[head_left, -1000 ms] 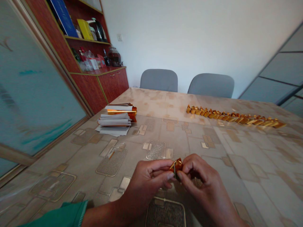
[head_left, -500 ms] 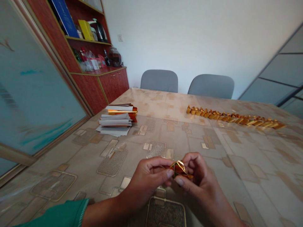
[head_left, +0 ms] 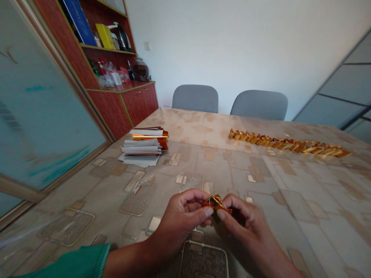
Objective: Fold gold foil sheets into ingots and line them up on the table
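Between my two hands is a small folded piece of shiny gold foil paper, held just above the table. My left hand pinches its left side, thumb in front and fingers behind. On its right side my right hand grips it, the thumb pressed near the middle of the front. The fingertips hide part of the folds. Farther off to the right lies a long row of folded gold foil pieces. At the left are stacked sheets of foil paper, with grey-white backs and some gold-orange faces.
A patterned cloth covers the table. Two grey chairs stand at its far side against a white wall. On the left are a red-brown cabinet with shelves of household items and a frosted glass door.
My right hand has shifted slightly, its fingers and thumb moving in closer over the foil piece. The foil's top looks lower and more folded. The left hand keeps its pinch.
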Action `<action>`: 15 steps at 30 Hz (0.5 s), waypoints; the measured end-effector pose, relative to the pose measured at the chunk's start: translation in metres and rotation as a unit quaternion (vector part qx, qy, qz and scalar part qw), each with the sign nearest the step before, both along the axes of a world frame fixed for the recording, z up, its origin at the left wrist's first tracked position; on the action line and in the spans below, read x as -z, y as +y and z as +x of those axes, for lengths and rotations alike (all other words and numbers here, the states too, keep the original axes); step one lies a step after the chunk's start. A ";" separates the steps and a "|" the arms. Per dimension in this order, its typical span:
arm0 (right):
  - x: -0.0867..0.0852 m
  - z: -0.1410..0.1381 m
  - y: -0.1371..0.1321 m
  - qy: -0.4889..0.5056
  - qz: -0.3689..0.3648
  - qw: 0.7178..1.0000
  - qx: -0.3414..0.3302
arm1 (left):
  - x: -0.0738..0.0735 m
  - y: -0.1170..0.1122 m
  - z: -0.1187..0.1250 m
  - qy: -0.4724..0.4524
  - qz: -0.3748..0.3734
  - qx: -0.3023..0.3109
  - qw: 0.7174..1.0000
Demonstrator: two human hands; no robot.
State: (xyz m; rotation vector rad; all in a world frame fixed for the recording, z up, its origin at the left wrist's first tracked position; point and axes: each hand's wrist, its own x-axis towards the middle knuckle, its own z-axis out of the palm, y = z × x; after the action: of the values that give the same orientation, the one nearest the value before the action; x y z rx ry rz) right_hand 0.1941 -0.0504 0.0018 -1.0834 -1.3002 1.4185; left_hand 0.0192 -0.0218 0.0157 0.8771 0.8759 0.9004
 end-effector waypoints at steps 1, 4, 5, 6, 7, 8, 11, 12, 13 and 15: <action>-0.001 -0.001 0.000 0.009 -0.005 1.000 -0.008 | 0.001 0.000 0.000 -0.001 0.003 -0.004 1.000; -0.004 -0.003 0.001 0.016 -0.015 1.000 -0.014 | 0.003 0.002 0.000 0.005 0.009 -0.008 1.000; -0.004 -0.004 0.001 0.013 -0.015 1.000 -0.014 | 0.003 0.002 -0.001 0.006 0.008 -0.006 1.000; -0.005 -0.005 0.001 0.011 -0.011 1.000 -0.013 | 0.004 0.002 -0.001 0.006 0.008 -0.001 1.000; -0.004 -0.006 0.001 0.015 -0.006 1.000 -0.013 | 0.005 0.003 -0.001 0.004 0.009 0.005 1.000; -0.004 -0.007 0.001 0.025 -0.002 1.000 -0.016 | 0.006 0.003 -0.001 -0.001 0.010 0.010 1.000; 0.001 -0.007 0.001 0.075 -0.017 0.997 -0.017 | 0.008 0.003 -0.001 -0.037 -0.001 0.016 0.999; 0.004 -0.006 0.001 0.093 -0.025 0.995 -0.012 | 0.008 0.003 -0.001 -0.052 -0.012 0.019 0.998; 0.006 -0.006 0.001 0.105 -0.029 0.994 -0.006 | 0.008 0.002 -0.001 -0.064 -0.025 0.023 0.997; 0.008 -0.005 0.002 0.116 -0.029 0.993 0.006 | 0.007 0.002 0.000 -0.072 -0.042 0.029 0.996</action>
State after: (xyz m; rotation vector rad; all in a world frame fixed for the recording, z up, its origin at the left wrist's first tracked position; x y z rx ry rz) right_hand 0.1889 -0.0481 -0.0063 -0.9298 -1.0910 1.5315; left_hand 0.0194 -0.0201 0.0084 0.7521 0.7547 0.8593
